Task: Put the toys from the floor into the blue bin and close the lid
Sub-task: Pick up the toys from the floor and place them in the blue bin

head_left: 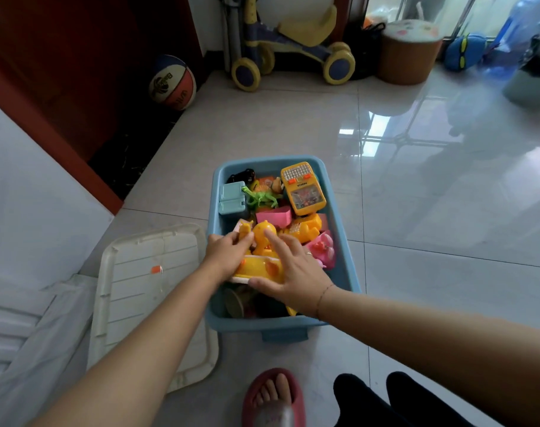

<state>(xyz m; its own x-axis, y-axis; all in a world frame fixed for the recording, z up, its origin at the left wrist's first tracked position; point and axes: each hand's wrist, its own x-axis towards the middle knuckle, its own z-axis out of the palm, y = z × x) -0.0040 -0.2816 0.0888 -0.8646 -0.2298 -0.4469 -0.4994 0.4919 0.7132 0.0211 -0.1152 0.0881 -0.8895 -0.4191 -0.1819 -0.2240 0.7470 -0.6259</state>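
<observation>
Both hands [227,252] [294,272] on toys [304,188] filling blue bin [262,326] (lid [151,291] alongside).

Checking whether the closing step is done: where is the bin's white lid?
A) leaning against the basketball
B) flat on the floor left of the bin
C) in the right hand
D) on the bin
B: the white lid lies flat on the floor beside the open blue bin.
</observation>
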